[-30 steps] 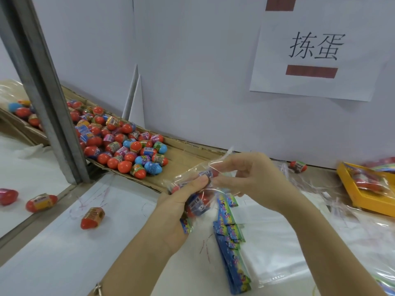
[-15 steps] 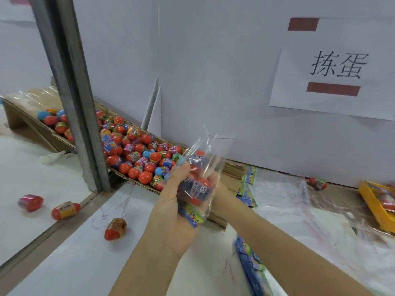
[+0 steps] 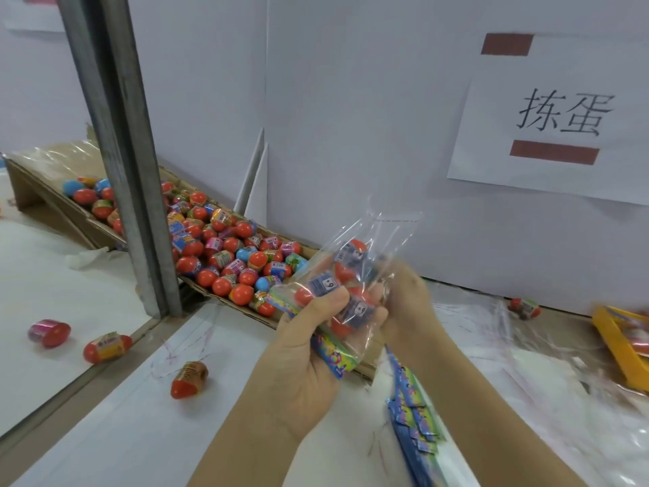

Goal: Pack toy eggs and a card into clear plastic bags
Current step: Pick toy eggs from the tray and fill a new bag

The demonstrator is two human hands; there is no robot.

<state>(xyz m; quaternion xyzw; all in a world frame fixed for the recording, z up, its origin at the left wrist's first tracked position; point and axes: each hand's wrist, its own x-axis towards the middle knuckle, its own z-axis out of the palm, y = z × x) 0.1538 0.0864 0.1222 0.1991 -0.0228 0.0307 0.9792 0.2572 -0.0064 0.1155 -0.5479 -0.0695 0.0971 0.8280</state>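
A clear plastic bag (image 3: 372, 240) with several red toy eggs and a colourful card (image 3: 330, 353) inside is held upright at the centre. My left hand (image 3: 309, 349) grips its lower part, thumb across the eggs. My right hand (image 3: 407, 304), blurred, holds the bag's right side from behind. A pile of loose toy eggs (image 3: 228, 254) fills the cardboard tray (image 3: 246, 311) sloping along the wall to the left. A row of blue cards (image 3: 411, 416) lies on the table under my right forearm.
A grey metal post (image 3: 130, 163) stands at the left. Three stray eggs lie on the table: a pink-wrapped egg (image 3: 49, 332), a yellow-wrapped egg (image 3: 107, 347) and a brown-wrapped egg (image 3: 189, 379). A yellow tray (image 3: 618, 349) sits at the right edge, with flat clear bags (image 3: 548, 398) beside it and a lone egg (image 3: 525, 307) by the wall.
Both hands have lifted the filled bag up and to the left, from above the cards to in front of the egg tray. The view has swung left.
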